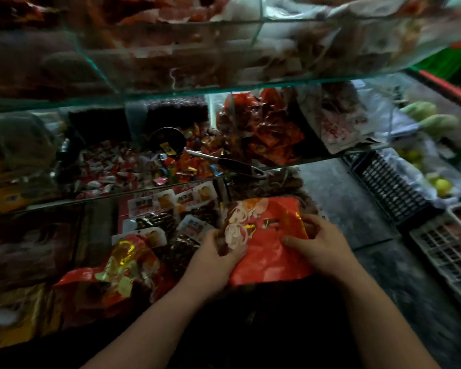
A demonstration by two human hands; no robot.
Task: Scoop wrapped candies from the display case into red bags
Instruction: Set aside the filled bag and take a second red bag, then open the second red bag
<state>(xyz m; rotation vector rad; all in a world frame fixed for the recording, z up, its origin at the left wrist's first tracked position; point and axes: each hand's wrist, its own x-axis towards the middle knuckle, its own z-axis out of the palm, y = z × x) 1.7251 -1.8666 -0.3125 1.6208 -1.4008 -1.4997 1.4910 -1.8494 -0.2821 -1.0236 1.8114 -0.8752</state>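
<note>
A red bag with gold and white print lies flat over the lowest shelf, held between both hands. My left hand grips its left edge, fingers curled over the plastic. My right hand pinches its upper right edge near the gold print. A second red bag, crumpled and bulging, lies to the left. On the middle glass shelf a dark scoop with a metal handle rests on a heap of wrapped candies in red, white and mixed colours.
The glass shelf edge runs just above the hands. Packaged snacks fill the bottom shelf. Orange packets sit right of the candies. Black and white plastic crates and yellow fruit stand on the floor at right.
</note>
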